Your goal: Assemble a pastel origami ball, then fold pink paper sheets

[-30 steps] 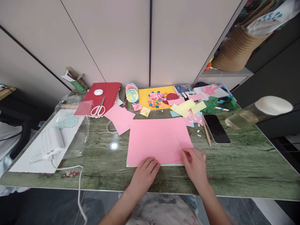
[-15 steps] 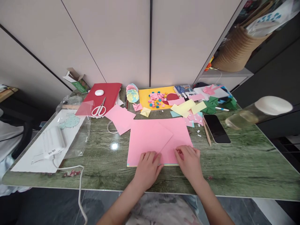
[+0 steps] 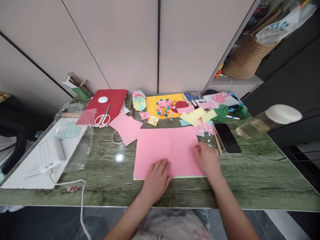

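Observation:
My left hand [image 3: 157, 176] lies flat, fingers extended, on the lower edge of a smaller pink square of paper [image 3: 160, 148]. That square rests on a stack of larger paper sheets [image 3: 186, 156], pink on top with thin yellow and blue edges showing at the front. Over the right side of the stack, my right hand [image 3: 207, 160] is curled, its fingers slightly blurred. Whatever it may hold is hidden. Just beyond that hand are a wooden pencil [image 3: 217, 140] and a black phone [image 3: 228, 138].
White-handled scissors [image 3: 103, 118] lie on a red folder [image 3: 107, 103]. Colourful small pieces [image 3: 166, 107] sit on a yellow sheet [image 3: 151, 105]. A tilted-looking bottle [image 3: 260, 125] stands right. At left are a white power bank [image 3: 51, 155] with cable and a clear plastic bag [image 3: 82, 146].
The smaller pink square has turned, and its right corner no longer points across the stack. My right hand has moved up and right and curled. My left hand stays on the square.

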Available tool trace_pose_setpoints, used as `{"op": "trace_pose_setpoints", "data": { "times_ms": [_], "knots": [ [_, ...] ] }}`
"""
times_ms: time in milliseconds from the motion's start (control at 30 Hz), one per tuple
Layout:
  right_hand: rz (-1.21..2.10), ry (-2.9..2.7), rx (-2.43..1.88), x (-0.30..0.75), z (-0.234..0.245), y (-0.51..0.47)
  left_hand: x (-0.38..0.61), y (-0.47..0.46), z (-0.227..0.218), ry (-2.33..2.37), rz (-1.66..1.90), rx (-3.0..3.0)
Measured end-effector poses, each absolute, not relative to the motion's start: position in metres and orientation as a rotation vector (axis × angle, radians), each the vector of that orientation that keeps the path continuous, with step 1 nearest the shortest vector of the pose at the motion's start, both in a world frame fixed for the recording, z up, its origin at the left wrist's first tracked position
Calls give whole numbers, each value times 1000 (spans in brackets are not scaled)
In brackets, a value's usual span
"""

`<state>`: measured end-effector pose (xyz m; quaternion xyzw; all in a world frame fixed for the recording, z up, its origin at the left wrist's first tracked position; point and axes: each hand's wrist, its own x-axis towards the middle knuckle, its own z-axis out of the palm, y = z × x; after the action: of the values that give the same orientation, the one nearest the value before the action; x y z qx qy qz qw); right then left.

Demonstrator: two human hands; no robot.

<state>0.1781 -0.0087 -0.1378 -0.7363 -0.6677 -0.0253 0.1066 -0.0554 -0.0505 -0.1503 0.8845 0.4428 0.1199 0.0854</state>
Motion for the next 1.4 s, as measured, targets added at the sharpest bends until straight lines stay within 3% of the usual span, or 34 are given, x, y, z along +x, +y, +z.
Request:
{"op": "trace_pose_setpoints", "data": {
  "times_ms": [133, 333, 567, 833, 1400],
  "knots": [
    [-281, -1706, -2468, 232, -137, -4, -59, -44, -146, 1261, 396, 2640],
    [-287, -1630, -2597, 252, -150, -3, -73, -10, -136, 1147, 288, 2709],
    [-207, -1671, -2403, 247, -135, -17, -70, 0, -146, 1198, 176, 2735],
    [263, -2184, -1944, 179, -137, -34, -62, -14, -149, 1256, 200, 2793],
    [-32, -2447, -2007, 157, -136, -24, -56, -42, -162, 1314, 473, 2755]
  ]
}}
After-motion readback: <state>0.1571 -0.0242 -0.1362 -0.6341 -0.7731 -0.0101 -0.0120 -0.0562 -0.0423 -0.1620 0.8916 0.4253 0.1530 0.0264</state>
